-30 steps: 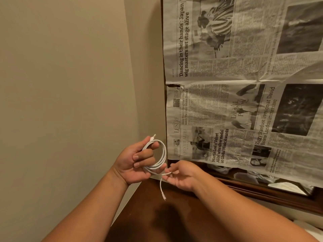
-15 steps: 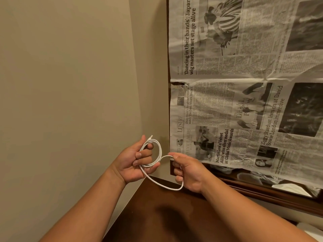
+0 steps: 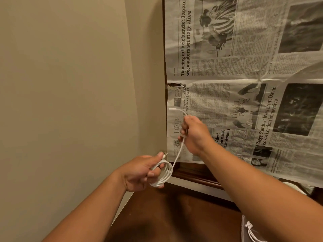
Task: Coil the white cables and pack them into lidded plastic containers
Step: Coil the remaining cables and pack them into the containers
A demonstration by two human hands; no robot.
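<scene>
**Coiling step, near its end.** Left hand [image 3: 139, 172] curls round the looped cable [image 3: 169, 172], held above the desk's [image 3: 174, 215] far left corner, with the thumb beside one plug. Right hand [image 3: 194, 135] grips the free tail, which runs taut up and right in front of the newspaper [image 3: 244, 75]. The next move is probably to wind this tail around the loops and tuck it in, keeping the left hand's grip firm so the loops do not spring apart.

A beige wall [image 3: 61, 102] closes the left side, and hanging newspaper [image 3: 244, 109] blocks the back; between them, open air above the dark wooden bench [image 3: 174, 215] leaves passage.
</scene>
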